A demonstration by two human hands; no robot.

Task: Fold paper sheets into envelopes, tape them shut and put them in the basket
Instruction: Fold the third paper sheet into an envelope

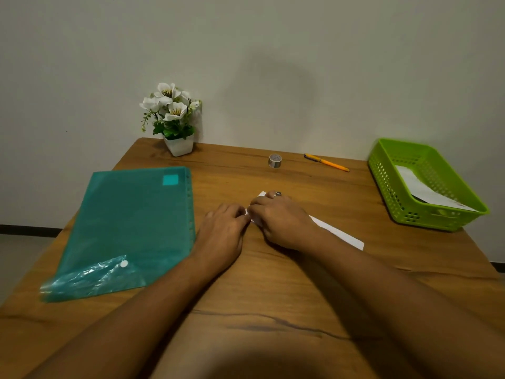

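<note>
A folded white paper sheet (338, 233) lies as a narrow strip on the wooden table (273, 296), running from the middle toward the right. My right hand (281, 222) lies on top of its left part, fingers curled down on it, and hides most of it. My left hand (222, 228) meets it at the strip's left end and pinches the paper's edge with its fingertips. A green plastic basket (393, 184) stands at the right edge with a white envelope (426, 192) inside. A small roll of clear tape (275, 160) stands at the back of the table.
A teal plastic folder (128, 228) lies on the left half of the table. A white pot of artificial flowers (175, 119) stands at the back left against the wall. An orange pen (326, 162) lies at the back, right of the tape.
</note>
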